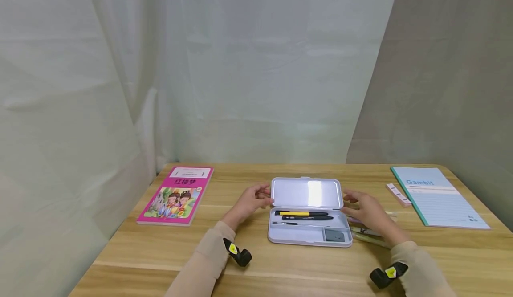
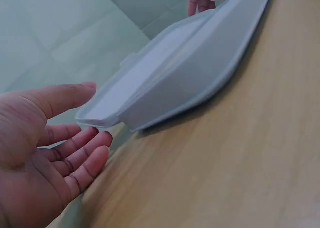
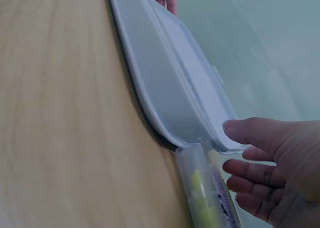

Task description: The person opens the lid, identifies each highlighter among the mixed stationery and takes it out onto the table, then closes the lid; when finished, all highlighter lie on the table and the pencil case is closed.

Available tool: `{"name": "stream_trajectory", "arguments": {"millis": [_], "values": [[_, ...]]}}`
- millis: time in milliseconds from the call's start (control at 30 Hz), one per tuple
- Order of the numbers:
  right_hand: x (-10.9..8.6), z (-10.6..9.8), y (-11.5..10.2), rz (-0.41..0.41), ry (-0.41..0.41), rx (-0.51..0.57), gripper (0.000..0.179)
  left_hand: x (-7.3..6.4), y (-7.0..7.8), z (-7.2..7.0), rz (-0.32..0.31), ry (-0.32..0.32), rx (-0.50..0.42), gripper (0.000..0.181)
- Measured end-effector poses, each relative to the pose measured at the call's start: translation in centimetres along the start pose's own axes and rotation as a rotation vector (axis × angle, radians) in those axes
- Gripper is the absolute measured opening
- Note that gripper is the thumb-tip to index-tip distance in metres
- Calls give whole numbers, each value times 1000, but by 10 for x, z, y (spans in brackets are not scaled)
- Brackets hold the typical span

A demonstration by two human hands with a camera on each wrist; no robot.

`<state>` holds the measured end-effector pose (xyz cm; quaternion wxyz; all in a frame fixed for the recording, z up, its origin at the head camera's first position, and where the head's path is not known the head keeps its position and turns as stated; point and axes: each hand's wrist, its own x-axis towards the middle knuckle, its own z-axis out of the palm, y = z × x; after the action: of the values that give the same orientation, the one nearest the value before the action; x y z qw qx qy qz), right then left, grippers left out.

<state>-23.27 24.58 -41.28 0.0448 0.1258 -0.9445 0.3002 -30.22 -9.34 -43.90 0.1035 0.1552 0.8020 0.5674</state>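
A white pencil case [image 1: 294, 234] lies open on the table, its lid [image 1: 288, 193] tipped back away from me. Inside are a yellow-and-black pen [image 1: 302, 213], a black pen [image 1: 310, 217], a thin clear pen [image 1: 288, 223] and a dark grey eraser [image 1: 334, 235] in a small compartment. My left hand [image 1: 249, 202] is at the lid's left edge, thumb above and relaxed fingers below in the left wrist view. At the lid's right edge, my right hand [image 1: 366, 210] has its thumb by the rim and fingers loosely bent. Neither hand visibly pinches the lid.
Several markers, including a yellow highlighter [image 3: 202, 188], lie right of the case, partly under my right hand. A pink book [image 1: 172, 205] lies at the left. A Gambit notebook [image 1: 445, 203] and a small pink-and-white strip [image 1: 398, 195] are at the right.
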Motion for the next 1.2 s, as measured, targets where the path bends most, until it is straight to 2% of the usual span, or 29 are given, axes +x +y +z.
{"name": "stream_trajectory", "arguments": {"millis": [267,500,667,867,1033,1200], "values": [[2,4,0,7,7,-21,54,-1,0,3,23,-15,95,63],[2,5,-1,-12,39,-50,57,-1,-1,4,36,-17,52,66],[1,7,0,-30,67,-72,57,-3,-6,5,51,-10,68,69],[0,9,1,-25,84,-73,56,-7,-10,6,103,11,57,70],[-3,6,0,-6,104,-29,51,-8,-8,6,126,17,75,65],[-4,-1,-4,12,119,0,48,-9,-9,5,149,-5,110,52]]}}
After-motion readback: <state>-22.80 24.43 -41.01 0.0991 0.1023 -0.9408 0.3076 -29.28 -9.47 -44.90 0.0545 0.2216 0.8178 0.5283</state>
